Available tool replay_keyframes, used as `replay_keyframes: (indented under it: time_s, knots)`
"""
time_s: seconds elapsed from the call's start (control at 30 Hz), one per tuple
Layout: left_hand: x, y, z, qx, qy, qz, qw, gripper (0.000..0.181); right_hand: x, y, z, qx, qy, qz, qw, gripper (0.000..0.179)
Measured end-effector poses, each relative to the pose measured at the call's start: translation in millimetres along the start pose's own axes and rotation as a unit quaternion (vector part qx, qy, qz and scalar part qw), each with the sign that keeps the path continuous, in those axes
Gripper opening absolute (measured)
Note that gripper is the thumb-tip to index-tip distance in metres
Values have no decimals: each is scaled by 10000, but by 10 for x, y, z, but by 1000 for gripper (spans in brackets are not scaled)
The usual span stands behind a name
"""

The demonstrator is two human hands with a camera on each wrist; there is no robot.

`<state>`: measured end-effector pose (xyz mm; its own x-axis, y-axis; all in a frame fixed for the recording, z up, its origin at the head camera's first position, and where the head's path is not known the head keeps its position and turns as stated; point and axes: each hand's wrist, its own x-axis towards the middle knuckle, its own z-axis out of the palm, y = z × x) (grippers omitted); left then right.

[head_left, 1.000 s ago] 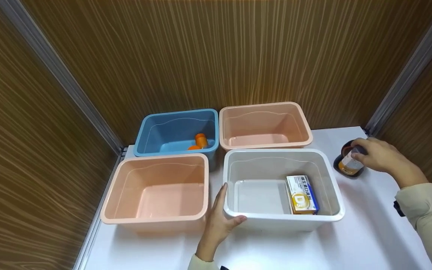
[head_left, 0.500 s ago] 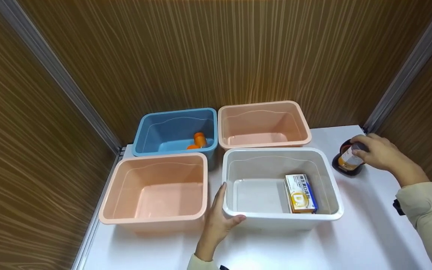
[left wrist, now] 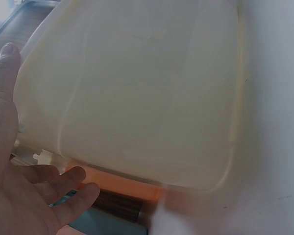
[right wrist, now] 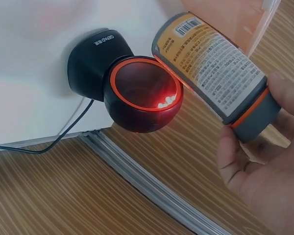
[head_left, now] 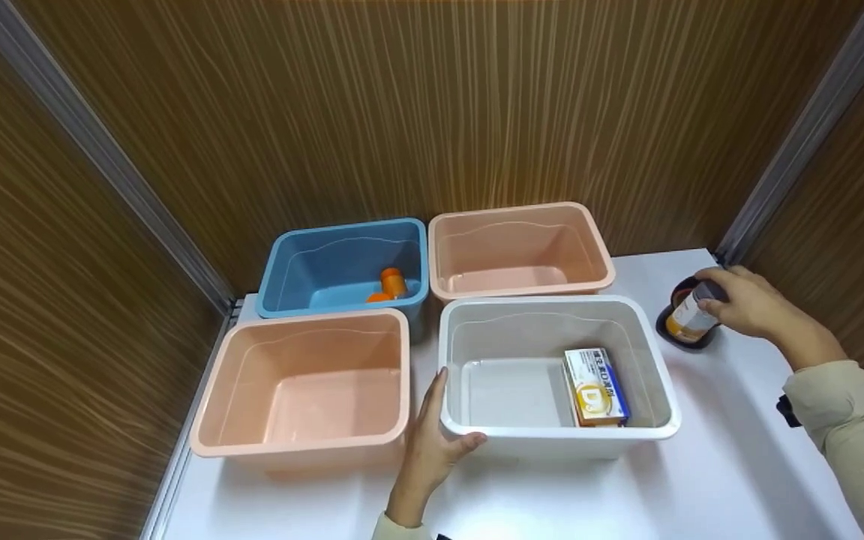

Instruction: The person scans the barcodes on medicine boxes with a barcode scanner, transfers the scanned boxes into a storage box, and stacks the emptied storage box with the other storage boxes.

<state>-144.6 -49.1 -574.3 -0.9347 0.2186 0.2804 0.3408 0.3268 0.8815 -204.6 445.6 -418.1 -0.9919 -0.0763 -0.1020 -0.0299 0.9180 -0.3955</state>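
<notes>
My right hand (head_left: 751, 304) pinches a bottle (right wrist: 215, 63) by its dark cap. The bottle is grey with a yellow and white label; it tilts with its base down toward a black barcode scanner (right wrist: 98, 63). Red light glows in the scanner's orange-ringed window, and a barcode shows near the bottle's base. My left hand (head_left: 428, 446) rests at the near left corner of a white bin (head_left: 552, 433), thumb along the front rim and extended fingers along the left side. Inside that bin stands a white, yellow and blue D3 medicine box (head_left: 597, 386).
Left of the white bin is a peach bin (head_left: 304, 446). Behind them are a blue bin (head_left: 342, 310), with orange bottles (head_left: 393, 283) in it, and a second peach bin (head_left: 522, 291). Wood-patterned walls enclose the white table (head_left: 537, 502). A cable (right wrist: 63, 132) runs from the scanner.
The head view has shifted slightly, so everything sits a little farther left. The bottle stays tilted over the scanner in my right hand, its angle changing slightly. My left hand stays at the white bin.
</notes>
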Motion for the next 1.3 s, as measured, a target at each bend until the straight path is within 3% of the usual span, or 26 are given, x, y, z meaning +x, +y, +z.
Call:
replay_keyframes:
  time_s: [0.17, 0.43, 0.73, 1.3]
  knots:
    - [2, 12, 6, 38, -3, 6, 10000, 113, -39, -8, -23, -34, -65, 142, 9999, 52]
    - [2, 27, 6, 55, 2, 132, 9999, 114, -45, 9, -19, -145, -11, -3, 9999, 42]
    - [11, 18, 2, 24, 1, 170, 9999, 112, -59, 26, -18, -268, 293, -103, 9992, 32]
    - [-4, -19, -7, 17, 4, 109, 9999, 112, -60, -38, 21, 185, 335, -343, 9987, 35]
